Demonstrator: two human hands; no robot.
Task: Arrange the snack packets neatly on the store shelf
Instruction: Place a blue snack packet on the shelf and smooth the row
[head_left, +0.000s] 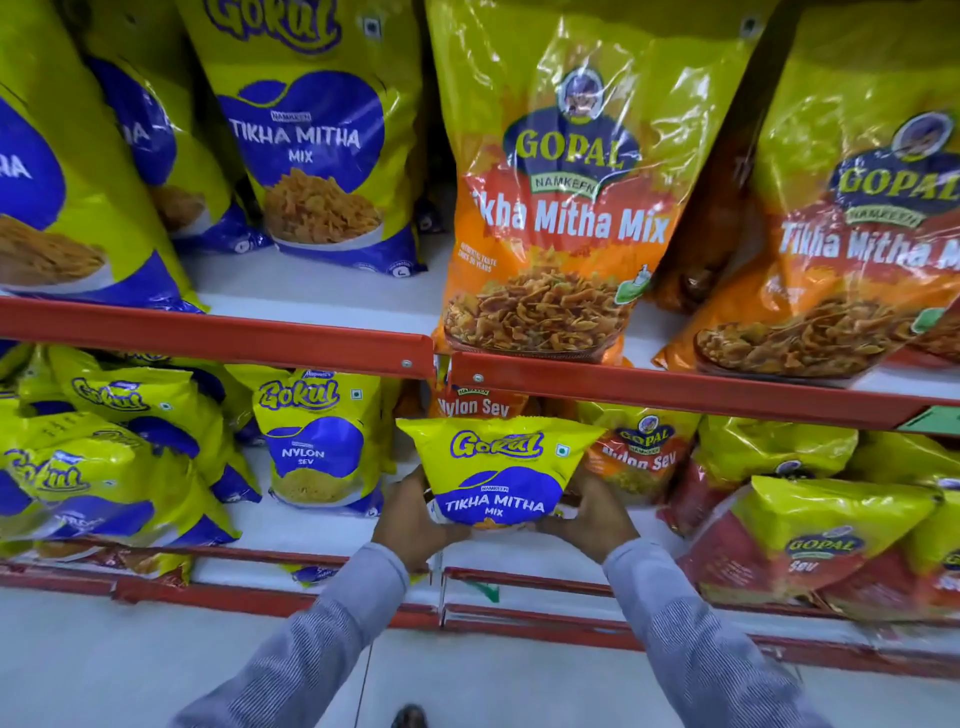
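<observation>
Both hands, the left hand (410, 519) and the right hand (592, 512), grasp a small yellow snack packet (498, 470) by its lower corners. It is upright before the lower shelf (322, 530).

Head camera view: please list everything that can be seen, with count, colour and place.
Gokul Tikha Mitha Mix small packet: one, yellow and blue, held in front of the lower shelf.
Gokul Tikha Mitha Mix large bags: at least three, yellow and blue, upper shelf, left.
Gopal Tikha Mitha Mix large bags: two, yellow and orange, upper shelf, right.
Gokul Nylon Sev packet: one upright, yellow and blue, lower shelf.
Gokul packets: several, leaning, lower left.
Gopal packets: several, yellow and red, lower right.
Shelf rails: red.
Left hand and right hand: grey sleeves, gripping the small packet's lower corners.
</observation>
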